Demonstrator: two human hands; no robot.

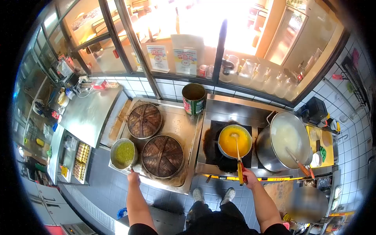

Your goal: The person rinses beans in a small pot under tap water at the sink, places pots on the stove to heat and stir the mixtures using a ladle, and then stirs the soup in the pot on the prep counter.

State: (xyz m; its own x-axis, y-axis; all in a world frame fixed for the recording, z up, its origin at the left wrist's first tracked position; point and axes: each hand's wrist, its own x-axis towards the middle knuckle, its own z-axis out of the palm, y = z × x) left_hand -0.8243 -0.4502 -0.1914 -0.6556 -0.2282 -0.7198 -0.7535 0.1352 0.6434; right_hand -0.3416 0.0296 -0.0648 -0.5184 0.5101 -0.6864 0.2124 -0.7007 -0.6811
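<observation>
My left hand (133,177) is closed round the handle of a metal pan (124,154) with a green, grainy content, at the left edge of the steamer counter. On the stove, my right hand (249,178) grips the red and yellow handle of a pot (235,141) filled with yellow-orange liquid. A long utensil (237,150) stands in that liquid, its shaft reaching down to the pot handle. Whether my right fingers touch the utensil is hard to tell. Two round woven bamboo lids (163,156) lie just right of the metal pan.
A large pot (284,141) of whitish liquid, with a ladle in it, stands right of the yellow pot. Behind the counter is an open tin (194,98). A steel worktop (88,109) is at the left, a yellow board (320,145) at the right.
</observation>
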